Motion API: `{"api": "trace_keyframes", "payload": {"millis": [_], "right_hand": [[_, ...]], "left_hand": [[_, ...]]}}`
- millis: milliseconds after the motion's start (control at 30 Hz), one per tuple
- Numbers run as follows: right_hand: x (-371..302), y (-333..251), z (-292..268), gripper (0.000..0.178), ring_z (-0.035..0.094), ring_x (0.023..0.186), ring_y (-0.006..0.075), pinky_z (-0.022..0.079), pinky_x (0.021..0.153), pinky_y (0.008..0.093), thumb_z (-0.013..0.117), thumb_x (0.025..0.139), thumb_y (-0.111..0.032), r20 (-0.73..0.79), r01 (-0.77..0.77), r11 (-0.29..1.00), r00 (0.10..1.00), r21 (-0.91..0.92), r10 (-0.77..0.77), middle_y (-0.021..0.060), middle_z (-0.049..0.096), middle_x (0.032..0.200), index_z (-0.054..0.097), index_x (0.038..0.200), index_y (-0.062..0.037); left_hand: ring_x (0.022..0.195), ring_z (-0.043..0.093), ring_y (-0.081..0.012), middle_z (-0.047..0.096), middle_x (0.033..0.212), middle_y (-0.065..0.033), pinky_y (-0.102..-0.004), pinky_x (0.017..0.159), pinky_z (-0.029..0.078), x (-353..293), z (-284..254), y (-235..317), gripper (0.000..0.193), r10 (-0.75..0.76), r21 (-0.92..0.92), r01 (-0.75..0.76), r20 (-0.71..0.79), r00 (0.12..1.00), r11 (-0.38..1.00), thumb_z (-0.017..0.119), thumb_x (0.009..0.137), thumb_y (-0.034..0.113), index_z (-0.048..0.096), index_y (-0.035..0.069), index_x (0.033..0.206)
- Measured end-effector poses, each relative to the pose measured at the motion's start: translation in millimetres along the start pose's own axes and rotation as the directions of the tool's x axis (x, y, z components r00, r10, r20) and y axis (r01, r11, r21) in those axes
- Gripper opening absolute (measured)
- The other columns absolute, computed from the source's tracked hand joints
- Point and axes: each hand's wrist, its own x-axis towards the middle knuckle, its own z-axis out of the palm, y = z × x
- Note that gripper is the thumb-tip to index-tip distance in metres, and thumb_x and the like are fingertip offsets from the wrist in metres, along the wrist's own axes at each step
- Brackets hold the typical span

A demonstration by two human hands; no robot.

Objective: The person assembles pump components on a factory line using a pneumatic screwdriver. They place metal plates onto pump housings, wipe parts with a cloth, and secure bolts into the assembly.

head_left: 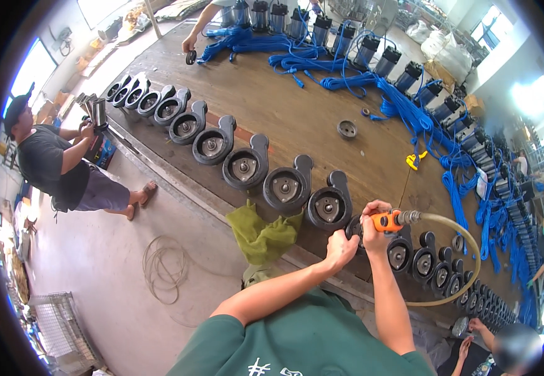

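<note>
My right hand [375, 225] is wrapped round an orange air tool [386, 220], held over a black round pump casing [353, 229] in the row along the table's near edge. A clear hose [466, 235] curves from the tool's metal coupling round to the right. My left hand [342, 248] is closed at the near-left rim of that casing, its fingertips partly hidden. Both hands cover most of this casing and the tool's tip. Just left stands another pump casing [329, 208], with a metal plate and a central shaft showing.
Pump casings line the wooden table [265, 94] both ways. A green cloth [262, 233] hangs at its edge. Beyond lie a black ring [347, 129], a yellow tool [416, 160], blue cable coils [403, 113] and motors. Co-workers stand left [52, 150], across and lower right.
</note>
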Motion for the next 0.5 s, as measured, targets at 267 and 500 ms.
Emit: {"api": "trace_keyframes", "payload": {"millis": [267,500], "right_hand": [[2.2,-1.5,2.4,0.024,0.062,0.078,0.0121,0.052,0.073,0.0260,0.062,0.078,0.003,-0.070,-0.032,0.999,0.997,0.004,0.032,0.0053,0.062,0.088,0.057,0.101,-0.0009],[0.6,4.5,0.2,0.025,0.057,0.069,0.0115,0.049,0.063,0.0238,0.054,0.081,0.006,-0.026,0.072,0.995,0.997,-0.073,-0.074,0.0072,0.058,0.088,0.052,0.105,-0.0019]], "left_hand": [[0.099,0.068,-0.0440,0.067,0.100,-0.0335,-0.0468,0.085,0.054,1.8,0.3,1.6,0.049,-0.060,0.014,0.059,0.066,0.996,0.998,0.063,0.080,0.034,0.064,-0.011,0.101],[0.099,0.069,-0.0424,0.068,0.099,-0.0324,-0.0456,0.084,0.054,-9.8,-8.0,12.6,0.049,-0.031,0.021,0.030,0.060,0.998,0.999,0.061,0.081,0.033,0.064,-0.011,0.101]]}}
